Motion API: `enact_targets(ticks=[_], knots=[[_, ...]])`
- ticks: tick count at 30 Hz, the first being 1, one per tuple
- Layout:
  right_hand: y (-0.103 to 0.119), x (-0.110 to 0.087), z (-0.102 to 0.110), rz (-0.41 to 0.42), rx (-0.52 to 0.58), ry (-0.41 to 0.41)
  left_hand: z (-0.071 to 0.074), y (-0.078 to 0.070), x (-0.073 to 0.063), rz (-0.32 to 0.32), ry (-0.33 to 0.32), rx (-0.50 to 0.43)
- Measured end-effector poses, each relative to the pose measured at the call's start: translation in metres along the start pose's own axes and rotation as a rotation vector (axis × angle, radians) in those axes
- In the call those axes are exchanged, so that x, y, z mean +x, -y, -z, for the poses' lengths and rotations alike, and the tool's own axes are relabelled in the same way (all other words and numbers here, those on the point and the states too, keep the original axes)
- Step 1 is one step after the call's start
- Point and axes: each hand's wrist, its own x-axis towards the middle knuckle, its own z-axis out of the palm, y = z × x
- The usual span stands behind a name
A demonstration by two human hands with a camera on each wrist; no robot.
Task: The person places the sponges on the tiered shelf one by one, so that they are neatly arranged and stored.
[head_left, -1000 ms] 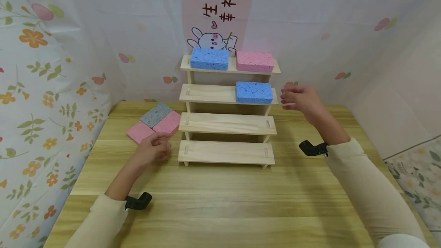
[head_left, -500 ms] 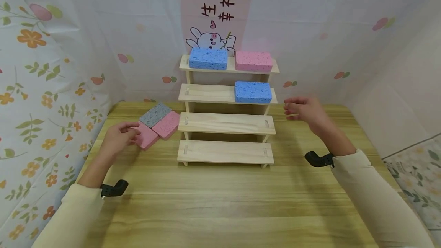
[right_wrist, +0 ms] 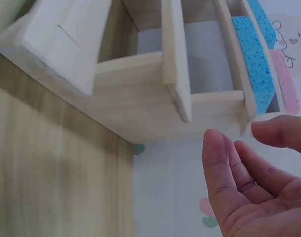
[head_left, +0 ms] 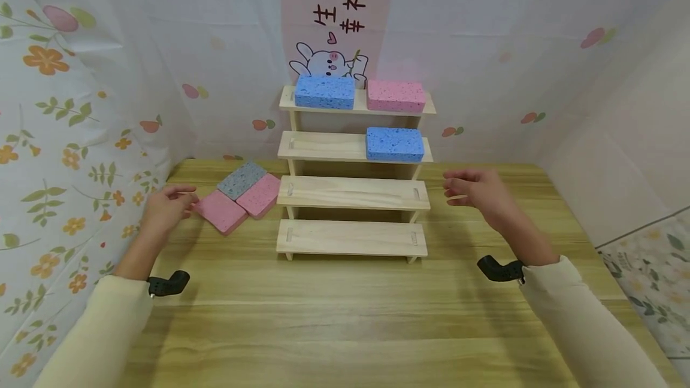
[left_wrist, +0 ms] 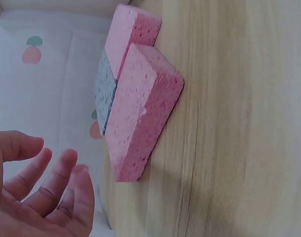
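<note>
My left hand [head_left: 168, 211] hovers just left of a pink sponge [head_left: 222, 212], fingers loosely bent and nothing in them. In the left wrist view that pink sponge [left_wrist: 140, 108] lies flat on the table, with a second pink sponge [left_wrist: 133, 34] and a grey sponge [left_wrist: 106, 91] against it. My right hand [head_left: 477, 193] is held in the air to the right of a wooden four-step rack [head_left: 353, 193], also holding nothing. In the right wrist view its relaxed fingers [right_wrist: 222, 173] are near the ends of the steps.
On the rack's top step sit a blue sponge [head_left: 325, 92] and a pink sponge [head_left: 396, 96]. Another blue sponge [head_left: 395, 144] rests at the right of the step below. Behind the table [head_left: 345, 316] hangs a printed cloth [head_left: 226, 29].
My left hand has moved left, from beside the rack, across the sponges to their left side. My right hand has dropped a little lower. The sponges have stayed where they were.
</note>
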Motion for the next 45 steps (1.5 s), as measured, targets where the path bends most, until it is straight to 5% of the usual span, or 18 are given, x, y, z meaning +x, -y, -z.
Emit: enact_targets(ticks=[7, 23, 32, 45], knots=[[-0.015, -0.008, -0.011, -0.010, 0.028, 0.004, 0.005, 0.005, 0.007, 0.087, -0.038, 0.040], [-0.046, -0.018, -0.032, -0.064, 0.051, 0.045, -0.001, 0.018, 0.019, 0.228, 0.060, 0.003], [-0.061, -0.020, -0.048, -0.142, 0.058, 0.084, -0.012, 0.019, 0.025, 0.322, 0.011, -0.008], [-0.073, -0.025, -0.066, -0.173, 0.177, 0.078, -0.027, 0.020, 0.031, 0.364, -0.078, -0.063]])
